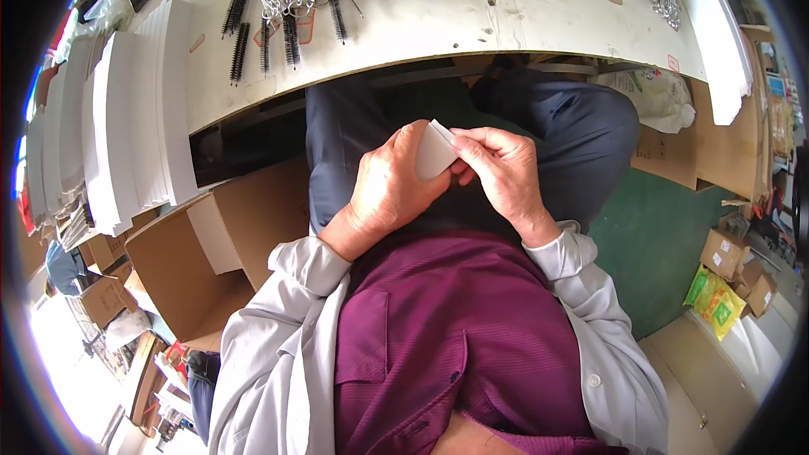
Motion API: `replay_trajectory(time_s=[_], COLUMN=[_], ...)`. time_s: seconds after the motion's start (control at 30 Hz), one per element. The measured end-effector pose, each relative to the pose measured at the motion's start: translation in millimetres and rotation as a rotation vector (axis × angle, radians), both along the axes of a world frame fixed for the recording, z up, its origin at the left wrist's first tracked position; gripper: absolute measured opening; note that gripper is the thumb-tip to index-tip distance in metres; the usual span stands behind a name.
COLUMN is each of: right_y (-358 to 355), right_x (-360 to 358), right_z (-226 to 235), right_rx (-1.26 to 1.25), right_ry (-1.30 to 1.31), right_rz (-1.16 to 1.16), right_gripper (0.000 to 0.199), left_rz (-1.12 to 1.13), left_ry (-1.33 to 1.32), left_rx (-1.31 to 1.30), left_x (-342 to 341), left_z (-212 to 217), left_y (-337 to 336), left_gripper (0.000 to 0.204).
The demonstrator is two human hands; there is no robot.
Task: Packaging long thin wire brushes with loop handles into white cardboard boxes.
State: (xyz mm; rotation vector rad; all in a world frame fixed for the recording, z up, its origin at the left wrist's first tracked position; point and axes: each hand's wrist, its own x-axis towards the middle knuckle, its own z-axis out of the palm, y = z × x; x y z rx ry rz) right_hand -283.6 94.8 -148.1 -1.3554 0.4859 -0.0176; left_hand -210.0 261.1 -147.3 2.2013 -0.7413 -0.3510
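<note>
1. Over the lap, just on the near side of the worktable (pixel 421 29), I find the white card piece (pixel 434 156) held up between both hands, apart from the tabletop. Its upper right edge looks doubled; I can't tell from this end whether it is folded card, several sheets or a flattened carton.
2. What worries me most is a slip. Nothing that I can see props the card from below, so a slack left grip could let it fall between the legs of the dark trousers (pixel 337 160) towards the green floor (pixel 632 227).
3. I'd also judge creasing a danger: too hard a pinch near the top corner, or the two hands pulling unevenly, could bend or split that edge.
4. The left hand (pixel 392 173) is partly closed, curled around the card's left side. Its fingers pass out of sight, so I can't tell how they are spread behind.
5. The right hand (pixel 503 168) is nearly closed, thumb and fingertips pinching the card's right edge. Its lower fingers fold inward; whether they touch the card, I cannot make out.
6. Black-bristled wire brushes (pixel 291 42) lie on the worktable, well apart from both hands.
</note>
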Motion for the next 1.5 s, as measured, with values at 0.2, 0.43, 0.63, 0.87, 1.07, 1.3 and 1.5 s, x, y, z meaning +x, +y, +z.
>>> replay_trajectory(time_s=[0.2, 0.43, 0.63, 0.87, 1.07, 1.3, 1.5], right_y=[-18, -9, -5, 10, 12, 6, 9], right_x=[8, 5, 3, -1, -5, -8, -9], right_z=[12, 8, 3, -6, -11, -7, -10], right_rx=[0.042, 0.039, 0.005, -0.171, -0.154, -0.065, -0.058], right_ry=[0.065, 0.089, 0.069, 0.041, -0.079, -0.080, -0.120], right_rz=[0.169, 0.084, 0.083, 0.045, 0.017, 0.073, 0.080], right_gripper=[0.021, 0.013, 0.013, 0.015, 0.016, 0.019, 0.020], left_rz=[-0.030, -0.045, -0.031, 0.000, 0.005, 0.018, 0.022], left_ry=[-0.042, 0.025, 0.029, -0.032, -0.025, -0.016, 0.025], left_rx=[-0.004, 0.078, 0.077, 0.073, 0.047, -0.033, 0.003], left_x=[-2, -3, -5, -10, -8, -4, -6], left_z=[0, -3, -6, -16, -13, -9, -6], left_y=[3, 7, 8, 9, 7, 10, 10], left_gripper=[0.056, 0.064, 0.063, 0.060, 0.058, 0.048, 0.057])
